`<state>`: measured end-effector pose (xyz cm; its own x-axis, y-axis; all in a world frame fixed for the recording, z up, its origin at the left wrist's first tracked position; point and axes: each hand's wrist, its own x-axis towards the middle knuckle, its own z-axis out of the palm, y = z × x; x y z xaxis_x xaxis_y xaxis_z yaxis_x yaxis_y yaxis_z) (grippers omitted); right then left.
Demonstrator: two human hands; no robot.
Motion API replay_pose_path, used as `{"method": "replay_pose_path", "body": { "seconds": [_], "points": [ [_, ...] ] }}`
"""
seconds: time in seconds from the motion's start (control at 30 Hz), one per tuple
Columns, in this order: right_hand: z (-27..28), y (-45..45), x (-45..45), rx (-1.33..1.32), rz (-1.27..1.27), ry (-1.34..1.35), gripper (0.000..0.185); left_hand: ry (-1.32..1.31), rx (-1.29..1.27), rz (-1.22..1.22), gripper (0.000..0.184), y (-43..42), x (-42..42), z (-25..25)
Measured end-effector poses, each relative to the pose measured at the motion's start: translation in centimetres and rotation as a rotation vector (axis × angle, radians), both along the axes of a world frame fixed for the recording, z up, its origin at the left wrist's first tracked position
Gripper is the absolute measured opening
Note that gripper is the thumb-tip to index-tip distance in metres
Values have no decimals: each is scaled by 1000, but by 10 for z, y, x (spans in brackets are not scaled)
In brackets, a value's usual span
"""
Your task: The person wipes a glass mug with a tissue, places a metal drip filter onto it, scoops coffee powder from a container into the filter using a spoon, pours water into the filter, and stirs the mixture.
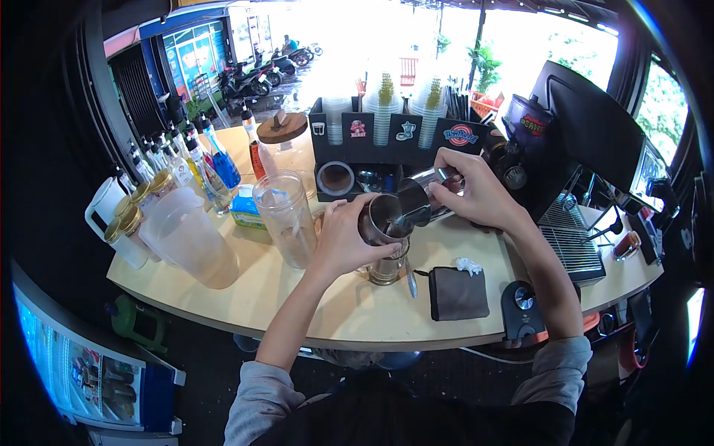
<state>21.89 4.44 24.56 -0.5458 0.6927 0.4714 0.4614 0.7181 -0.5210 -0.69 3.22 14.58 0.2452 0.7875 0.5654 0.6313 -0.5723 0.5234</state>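
Note:
My left hand (343,236) is wrapped round a metal cup (381,213), whose open mouth faces up toward me. In my right hand (470,187) is the handle of a small metal pitcher (413,202), tipped so that its rim meets or nearly meets the cup's rim. Whether liquid runs between them is hard to make out. Beneath the cup a clear glass (385,272) stands on the table, partly hidden by the cup. A spoon (410,278) lies just right of the glass. Left of my left hand stands a tall clear plastic container (286,223).
A frosted jug (192,236), syrup bottles (223,157) and a tissue pack (247,208) occupy the left side. Behind my hands is a black organizer (405,141) with stacked cups. A brown folded cloth (458,294), a black scale (523,308) and an espresso machine (573,238) are at right.

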Motion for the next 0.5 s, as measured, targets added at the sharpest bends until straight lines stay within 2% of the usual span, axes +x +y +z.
{"method": "replay_pose_path", "body": {
  "seconds": [0.27,0.5],
  "points": [
    [7,-2,-12,26,25,-8,20,-162,-65,-57,82,13,5,-21],
    [6,4,-23,-13,58,28,21,-249,-142,-77,86,7,9,-16]
  ]
}}
